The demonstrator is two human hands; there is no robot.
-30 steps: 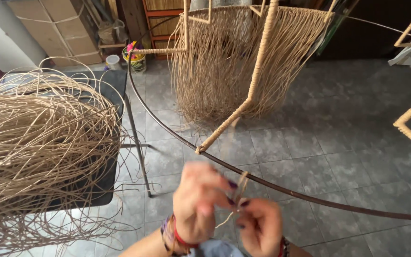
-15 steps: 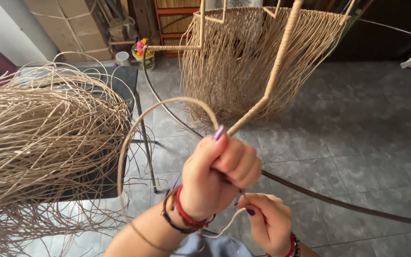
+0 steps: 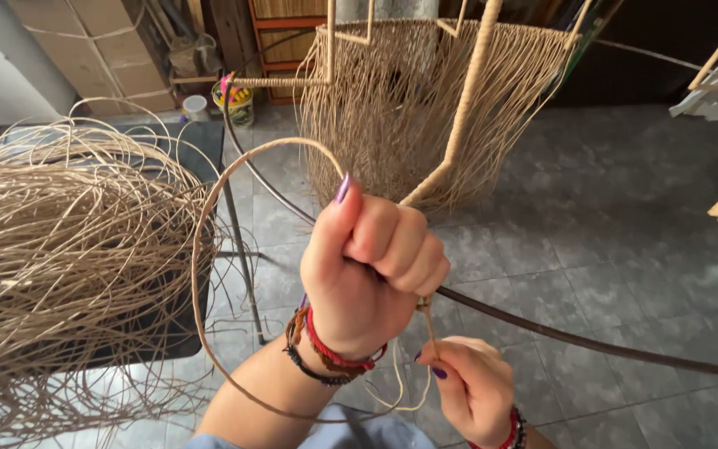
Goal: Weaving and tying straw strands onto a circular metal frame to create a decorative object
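**Head view: a rattan strand gripped in both hands at a dark metal hoop**

The left hand (image 3: 371, 266) is seen clenched in a fist around a tan rattan strand (image 3: 209, 216), which arcs up and out from the fist in a wide loop to the left and curves back below the wrist. The right hand (image 3: 471, 387) is placed just beneath, its fingertips pinched on the strand's short upright stretch between the two hands. A dark metal hoop (image 3: 592, 341) is passed behind the left fist and runs off to the right, above a grey tiled floor (image 3: 625, 216). A large tangle of loose rattan (image 3: 60, 266) is heaped on a dark table (image 3: 197, 145) at the left. A wrapped frame hung with a fringe of strands (image 3: 409, 108) is seen standing beyond.
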